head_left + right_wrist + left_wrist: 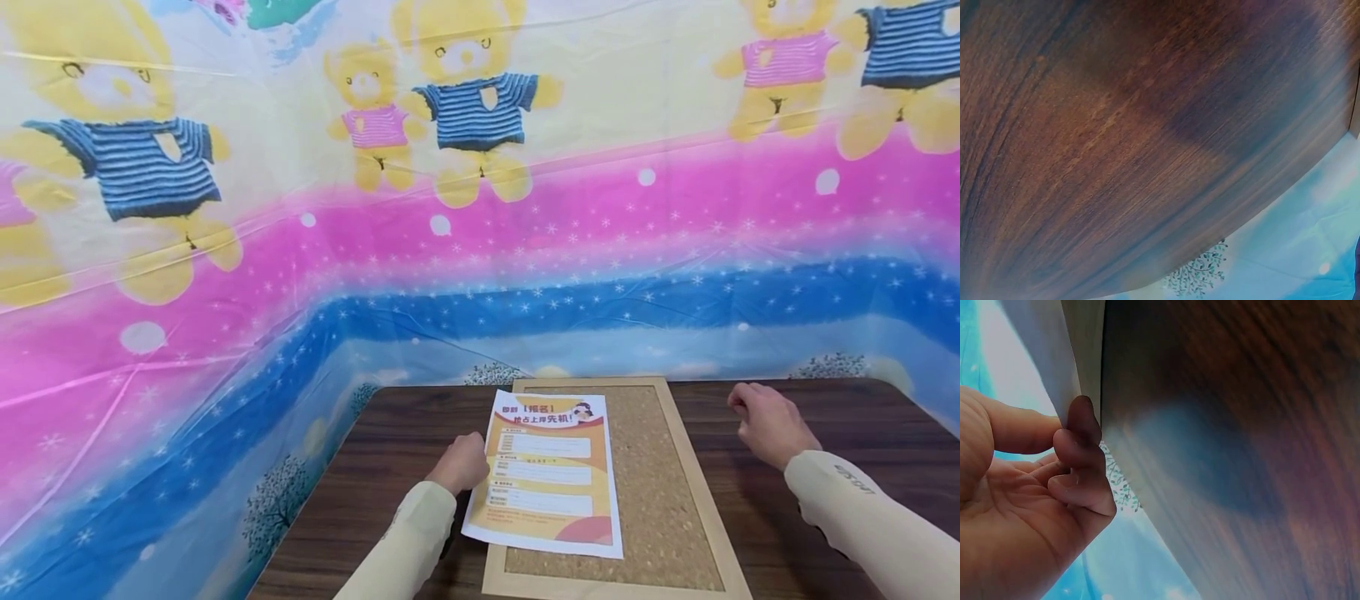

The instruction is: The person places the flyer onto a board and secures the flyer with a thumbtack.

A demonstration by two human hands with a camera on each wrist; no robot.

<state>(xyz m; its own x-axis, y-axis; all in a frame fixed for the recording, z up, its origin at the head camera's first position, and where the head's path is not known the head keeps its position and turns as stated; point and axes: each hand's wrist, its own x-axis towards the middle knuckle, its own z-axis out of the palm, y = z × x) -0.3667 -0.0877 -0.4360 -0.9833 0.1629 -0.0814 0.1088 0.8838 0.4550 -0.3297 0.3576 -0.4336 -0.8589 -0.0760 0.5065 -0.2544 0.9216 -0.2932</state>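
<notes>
A printed sheet of paper (551, 475) with orange and yellow sections lies over the left part of a wood-framed cork board (660, 492). Its left edge reaches past the frame. My left hand (461, 462) pinches that edge between thumb and fingers; the left wrist view shows the grip close up, with the thumb and fingers of the hand (1035, 475) meeting on the lifted paper (1044, 353). To the right of the board, apart from it, my right hand (772, 423) hovers over the table with loosely curled fingers. Nothing shows in it, and the right wrist view does not include it.
The board lies on a dark wood-grain table (375, 467), reaching its far edge. Behind and to the left hangs a cloth (600, 217) printed with bears and snowflakes. In the right wrist view, only tabletop (1116, 156), cloth and a sliver of frame appear.
</notes>
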